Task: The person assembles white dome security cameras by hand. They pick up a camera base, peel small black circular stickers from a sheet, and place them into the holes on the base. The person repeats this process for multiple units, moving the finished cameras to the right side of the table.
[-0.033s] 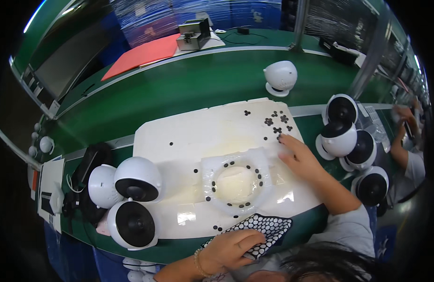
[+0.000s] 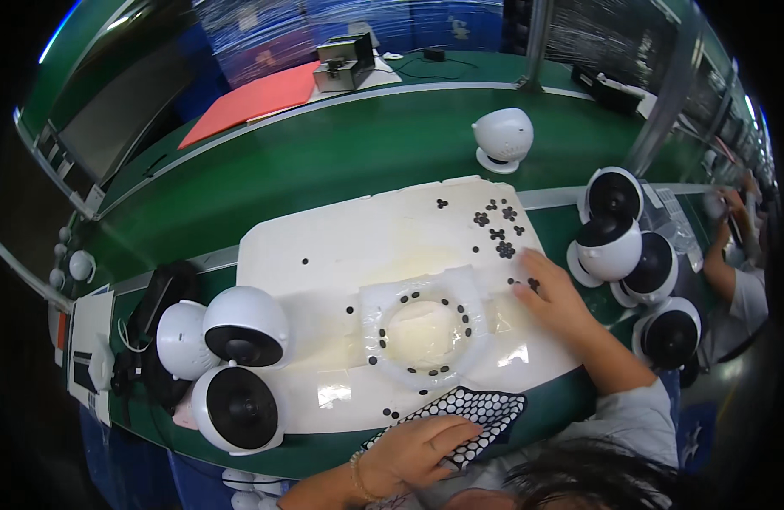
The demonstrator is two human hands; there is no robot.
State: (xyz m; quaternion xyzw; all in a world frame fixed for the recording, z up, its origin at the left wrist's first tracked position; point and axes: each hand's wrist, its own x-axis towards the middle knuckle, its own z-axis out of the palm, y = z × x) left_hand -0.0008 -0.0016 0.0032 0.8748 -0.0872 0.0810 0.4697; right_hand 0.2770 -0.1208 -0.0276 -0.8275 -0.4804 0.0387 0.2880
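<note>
My left hand (image 2: 421, 449) is closed on a black sheet (image 2: 485, 412) patterned with white round spots, at the front edge of the table. At the right side of the white board (image 2: 315, 238), my right hand (image 2: 562, 303) is slightly blurred, thumb and fingers apart. A few small black round pads (image 2: 533, 286) lie between its fingertips. Just beyond it sits a flower-shaped cluster of pads (image 2: 505, 250), with several other groups farther off. In the middle lies a translucent ring-shaped piece (image 2: 376, 297) with black pads spaced around its opening.
White round cameras with black fronts stand at the left (image 2: 247, 327) and right (image 2: 613, 246). Another white camera (image 2: 503, 136) stands on the green surface at the back. A metal box (image 2: 341, 68) and a red sheet (image 2: 256, 102) are farther back. Another person's arm (image 2: 725, 263) shows at far right.
My right hand has drawn nearer and slightly right, away from the pad clusters. Black pads now show by its thumb, and the nearest cluster looks fuller. The left hand stays on the spotted sheet.
</note>
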